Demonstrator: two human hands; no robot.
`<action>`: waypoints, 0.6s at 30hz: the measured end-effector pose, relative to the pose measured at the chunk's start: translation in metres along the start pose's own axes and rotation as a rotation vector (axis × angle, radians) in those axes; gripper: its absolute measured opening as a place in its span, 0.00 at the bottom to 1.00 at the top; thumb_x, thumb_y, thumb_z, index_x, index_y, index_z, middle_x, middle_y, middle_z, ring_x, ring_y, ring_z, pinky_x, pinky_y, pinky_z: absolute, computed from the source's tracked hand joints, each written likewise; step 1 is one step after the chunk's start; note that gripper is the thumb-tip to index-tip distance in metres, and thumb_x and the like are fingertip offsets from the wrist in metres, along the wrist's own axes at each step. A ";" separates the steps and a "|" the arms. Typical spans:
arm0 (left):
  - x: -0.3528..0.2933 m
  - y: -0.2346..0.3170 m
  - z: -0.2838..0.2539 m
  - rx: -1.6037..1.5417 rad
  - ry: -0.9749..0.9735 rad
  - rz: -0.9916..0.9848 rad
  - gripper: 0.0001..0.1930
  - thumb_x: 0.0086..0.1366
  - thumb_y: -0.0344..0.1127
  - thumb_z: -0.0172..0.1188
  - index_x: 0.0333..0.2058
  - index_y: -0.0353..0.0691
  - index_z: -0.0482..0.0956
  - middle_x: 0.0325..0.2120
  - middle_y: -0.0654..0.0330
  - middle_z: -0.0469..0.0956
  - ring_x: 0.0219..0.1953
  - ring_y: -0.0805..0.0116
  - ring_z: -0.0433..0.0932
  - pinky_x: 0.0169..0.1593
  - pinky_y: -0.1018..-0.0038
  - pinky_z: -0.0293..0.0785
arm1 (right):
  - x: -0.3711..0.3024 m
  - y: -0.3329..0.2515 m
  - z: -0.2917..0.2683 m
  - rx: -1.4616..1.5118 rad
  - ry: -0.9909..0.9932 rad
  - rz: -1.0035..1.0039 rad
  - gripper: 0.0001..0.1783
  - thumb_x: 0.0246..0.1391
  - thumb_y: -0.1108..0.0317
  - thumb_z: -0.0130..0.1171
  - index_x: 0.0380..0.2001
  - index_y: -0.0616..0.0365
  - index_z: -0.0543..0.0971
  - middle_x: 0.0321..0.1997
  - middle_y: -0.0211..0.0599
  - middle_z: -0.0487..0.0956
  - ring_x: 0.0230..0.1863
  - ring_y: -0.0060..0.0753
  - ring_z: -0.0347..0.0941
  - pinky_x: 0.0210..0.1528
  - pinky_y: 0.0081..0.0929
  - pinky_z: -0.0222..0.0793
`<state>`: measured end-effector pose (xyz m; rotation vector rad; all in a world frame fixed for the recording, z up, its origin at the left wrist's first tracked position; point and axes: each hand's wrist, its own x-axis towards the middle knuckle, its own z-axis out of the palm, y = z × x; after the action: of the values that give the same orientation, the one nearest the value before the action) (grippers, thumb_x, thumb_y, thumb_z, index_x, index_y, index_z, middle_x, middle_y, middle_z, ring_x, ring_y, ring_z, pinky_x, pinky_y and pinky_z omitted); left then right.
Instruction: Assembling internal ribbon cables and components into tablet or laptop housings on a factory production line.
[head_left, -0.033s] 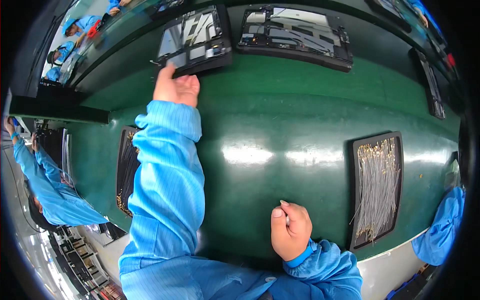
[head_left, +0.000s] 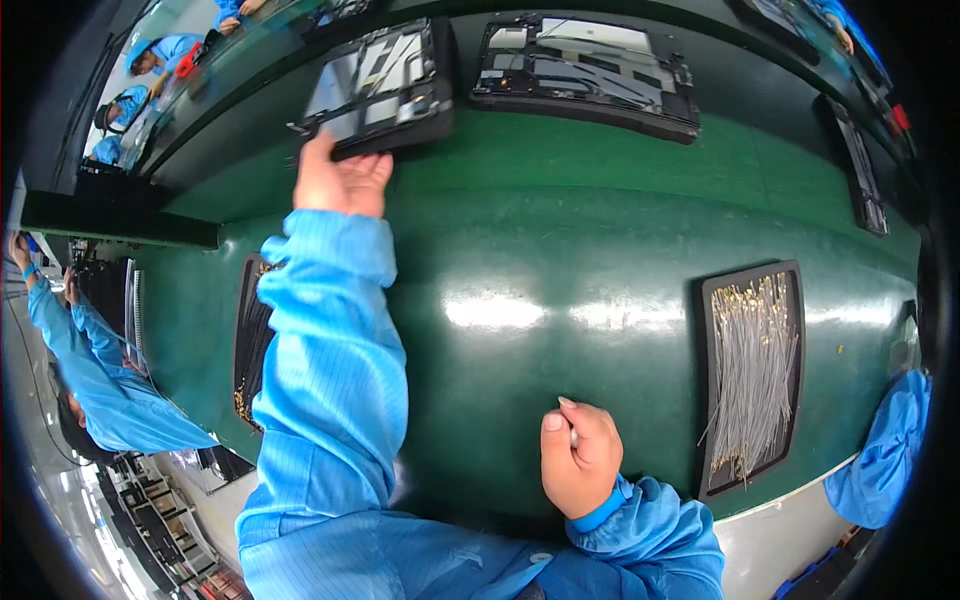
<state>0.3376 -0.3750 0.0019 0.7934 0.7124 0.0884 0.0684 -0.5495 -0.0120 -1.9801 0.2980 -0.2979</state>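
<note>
My left hand [head_left: 343, 178] reaches to the far left of the bench. It grips the near edge of an opened tablet-like device [head_left: 375, 88], thumb on top and fingers along the edge below. The device sits tilted on a black block-like holder, its silver panels and thin cables showing. My right hand [head_left: 582, 455] stays close to my body, closed over the bench. A small pale bit shows between its thumb and finger, too little to name. A second opened device [head_left: 585, 68] on a similar black holder lies to the right of the first.
A black tray [head_left: 797, 350] of grey cables with gold ends lies at right. Another tray with black cables [head_left: 250, 340] is partly behind my left sleeve. A third device [head_left: 858, 175] stands far right. A dark bar [head_left: 120, 220] crosses at left. Co-workers in blue work around.
My left hand and the device it grips have shifted slightly left and nearer. My right hand has hardly moved.
</note>
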 end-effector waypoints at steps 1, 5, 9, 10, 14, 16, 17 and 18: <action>-0.013 0.009 -0.008 0.003 -0.186 0.140 0.16 0.56 0.37 0.45 0.39 0.31 0.63 0.37 0.51 0.67 0.40 0.56 0.66 0.47 0.60 0.62 | -0.001 0.001 0.000 0.012 0.005 -0.004 0.08 0.40 0.71 0.56 0.27 0.60 0.73 0.23 0.40 0.74 0.23 0.36 0.69 0.26 0.27 0.66; -0.063 0.055 -0.062 0.145 -0.497 0.369 0.16 0.56 0.36 0.43 0.41 0.33 0.65 0.40 0.53 0.69 0.44 0.60 0.67 0.49 0.65 0.62 | 0.000 -0.002 0.004 0.024 0.036 -0.021 0.08 0.41 0.70 0.56 0.27 0.60 0.73 0.23 0.40 0.74 0.22 0.36 0.69 0.25 0.28 0.65; -0.123 0.068 -0.105 0.145 -0.503 0.207 0.17 0.57 0.38 0.42 0.43 0.35 0.66 0.40 0.54 0.70 0.44 0.61 0.68 0.47 0.66 0.65 | -0.006 -0.001 0.000 0.028 -0.142 -0.125 0.09 0.41 0.67 0.55 0.28 0.59 0.74 0.21 0.38 0.73 0.21 0.35 0.68 0.23 0.27 0.65; -0.136 0.060 -0.110 0.208 -0.511 0.144 0.18 0.57 0.40 0.41 0.43 0.35 0.65 0.39 0.55 0.70 0.42 0.62 0.69 0.47 0.67 0.65 | -0.018 0.000 0.000 0.052 -0.276 -0.187 0.09 0.41 0.66 0.55 0.28 0.57 0.74 0.21 0.35 0.73 0.20 0.34 0.68 0.22 0.27 0.65; -0.127 0.029 -0.156 0.740 -0.503 -0.037 0.16 0.57 0.38 0.44 0.40 0.33 0.68 0.35 0.56 0.72 0.36 0.68 0.71 0.41 0.73 0.66 | -0.065 -0.011 0.005 0.169 -0.868 -0.507 0.10 0.44 0.59 0.53 0.28 0.51 0.76 0.22 0.30 0.73 0.23 0.33 0.69 0.25 0.27 0.67; -0.142 0.002 -0.148 0.869 -0.456 -0.111 0.15 0.57 0.37 0.47 0.38 0.33 0.69 0.31 0.59 0.73 0.32 0.72 0.71 0.37 0.77 0.66 | -0.067 -0.014 0.006 0.045 -1.001 -0.592 0.11 0.46 0.58 0.50 0.30 0.50 0.76 0.22 0.30 0.73 0.24 0.33 0.70 0.26 0.26 0.68; -0.146 -0.002 -0.142 0.919 -0.433 -0.125 0.18 0.57 0.38 0.49 0.40 0.29 0.67 0.30 0.60 0.73 0.30 0.74 0.71 0.37 0.79 0.66 | -0.065 -0.019 0.005 0.045 -0.982 -0.431 0.12 0.46 0.57 0.50 0.30 0.50 0.76 0.22 0.31 0.73 0.24 0.34 0.70 0.26 0.26 0.68; -0.143 -0.004 -0.139 0.914 -0.436 -0.122 0.18 0.57 0.38 0.49 0.40 0.29 0.67 0.30 0.60 0.73 0.30 0.74 0.71 0.37 0.79 0.66 | -0.062 -0.022 0.006 0.045 -0.960 -0.273 0.12 0.46 0.57 0.50 0.31 0.51 0.76 0.23 0.32 0.73 0.25 0.34 0.70 0.26 0.25 0.68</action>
<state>0.1418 -0.3385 0.0116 1.5734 0.3558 -0.5454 0.0136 -0.5142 0.0014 -1.8917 -0.5878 0.4795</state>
